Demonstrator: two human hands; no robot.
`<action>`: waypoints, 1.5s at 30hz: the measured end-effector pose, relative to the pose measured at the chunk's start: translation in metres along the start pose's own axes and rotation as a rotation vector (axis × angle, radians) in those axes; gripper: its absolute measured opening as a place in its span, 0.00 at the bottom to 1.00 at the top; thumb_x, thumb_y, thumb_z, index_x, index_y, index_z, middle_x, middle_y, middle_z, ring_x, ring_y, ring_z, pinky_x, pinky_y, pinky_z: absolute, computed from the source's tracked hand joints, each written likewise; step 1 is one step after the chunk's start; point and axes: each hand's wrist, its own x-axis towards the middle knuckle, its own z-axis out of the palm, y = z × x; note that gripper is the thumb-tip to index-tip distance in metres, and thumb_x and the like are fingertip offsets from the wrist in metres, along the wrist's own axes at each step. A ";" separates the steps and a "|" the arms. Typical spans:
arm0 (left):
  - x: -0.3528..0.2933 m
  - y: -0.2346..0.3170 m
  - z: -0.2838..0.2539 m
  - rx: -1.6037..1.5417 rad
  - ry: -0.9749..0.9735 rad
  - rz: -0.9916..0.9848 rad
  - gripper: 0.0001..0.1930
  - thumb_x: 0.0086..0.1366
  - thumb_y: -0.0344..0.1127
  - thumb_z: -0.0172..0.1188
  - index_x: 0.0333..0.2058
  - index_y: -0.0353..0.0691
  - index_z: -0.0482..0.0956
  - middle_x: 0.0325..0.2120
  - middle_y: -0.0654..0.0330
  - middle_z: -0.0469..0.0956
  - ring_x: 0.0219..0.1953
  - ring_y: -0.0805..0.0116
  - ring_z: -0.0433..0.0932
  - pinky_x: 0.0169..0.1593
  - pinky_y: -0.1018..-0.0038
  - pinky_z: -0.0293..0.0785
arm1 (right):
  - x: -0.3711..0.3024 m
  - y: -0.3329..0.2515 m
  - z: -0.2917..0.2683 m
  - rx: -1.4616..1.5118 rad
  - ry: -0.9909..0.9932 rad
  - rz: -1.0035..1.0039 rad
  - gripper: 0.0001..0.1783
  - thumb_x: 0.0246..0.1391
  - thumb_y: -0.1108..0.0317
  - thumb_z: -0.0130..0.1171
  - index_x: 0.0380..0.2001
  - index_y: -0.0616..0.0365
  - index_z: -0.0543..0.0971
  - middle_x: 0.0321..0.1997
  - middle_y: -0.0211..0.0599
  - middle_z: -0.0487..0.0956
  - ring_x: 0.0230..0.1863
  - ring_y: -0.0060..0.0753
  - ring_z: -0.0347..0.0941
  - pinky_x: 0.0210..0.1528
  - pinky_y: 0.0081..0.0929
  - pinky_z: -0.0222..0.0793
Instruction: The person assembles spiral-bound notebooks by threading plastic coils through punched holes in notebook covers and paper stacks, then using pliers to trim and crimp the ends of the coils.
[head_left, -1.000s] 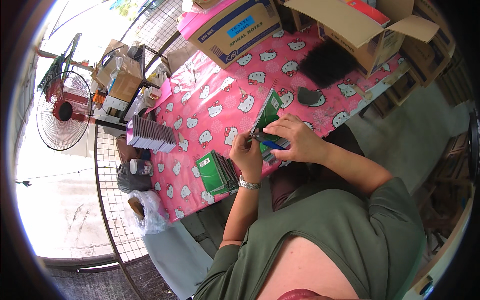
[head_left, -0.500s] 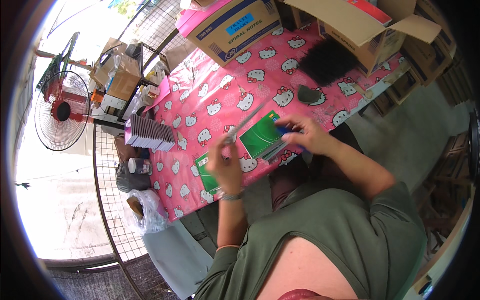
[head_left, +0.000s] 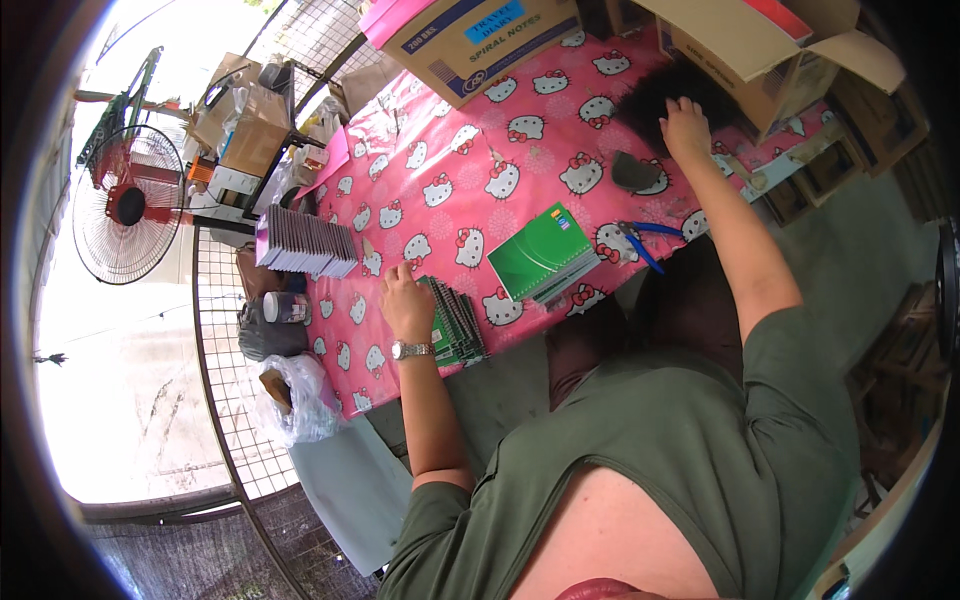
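My left hand [head_left: 405, 305], a metal watch at its wrist, rests with fingers loosely extended at the left side of a stack of green spiral notebooks [head_left: 456, 328] by the table's near edge. Farther right, my right hand [head_left: 687, 130] touches the near edge of a pile of thin black strands, probably binding coils [head_left: 650, 105]; its fingers are apart and hold nothing I can see. Between the hands, a green notebook [head_left: 540, 252] lies on top of others, slightly askew. Blue-handled pliers [head_left: 648, 240] lie to its right with the handles spread.
A dark grey piece [head_left: 635, 172] lies near the coils. Cardboard boxes [head_left: 480, 50] stand at the back, with an open carton [head_left: 745, 50] at the far right. A row of purple-edged notebooks [head_left: 305, 242] and a plastic bag [head_left: 298, 400] are on the left.
The blue pliers have left my right hand and lie on the table; that hand has reached far right to the black pile. My left hand has lowered its notebook to the green stack.
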 end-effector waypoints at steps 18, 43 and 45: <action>0.004 0.158 -0.059 -0.452 -0.231 0.655 0.15 0.54 0.46 0.72 0.35 0.46 0.83 0.35 0.65 0.82 0.33 0.62 0.82 0.37 0.66 0.78 | 0.046 0.026 -0.018 0.484 0.195 -0.125 0.14 0.56 0.69 0.53 0.42 0.63 0.81 0.42 0.53 0.80 0.46 0.56 0.77 0.52 0.40 0.74; 0.035 0.144 -0.093 -0.459 -0.348 0.579 0.14 0.61 0.33 0.59 0.45 0.38 0.77 0.32 0.51 0.82 0.32 0.53 0.83 0.38 0.61 0.78 | -0.112 -0.118 -0.170 1.695 -0.826 0.484 0.22 0.65 0.62 0.48 0.56 0.64 0.73 0.45 0.40 0.80 0.27 0.17 0.72 0.26 0.18 0.66; 0.034 0.148 -0.093 -0.369 -0.248 0.600 0.14 0.61 0.32 0.57 0.46 0.38 0.75 0.34 0.51 0.81 0.35 0.50 0.81 0.41 0.59 0.75 | -0.114 -0.122 -0.168 1.617 -0.641 0.352 0.24 0.67 0.60 0.48 0.59 0.66 0.71 0.53 0.46 0.78 0.39 0.25 0.76 0.39 0.22 0.71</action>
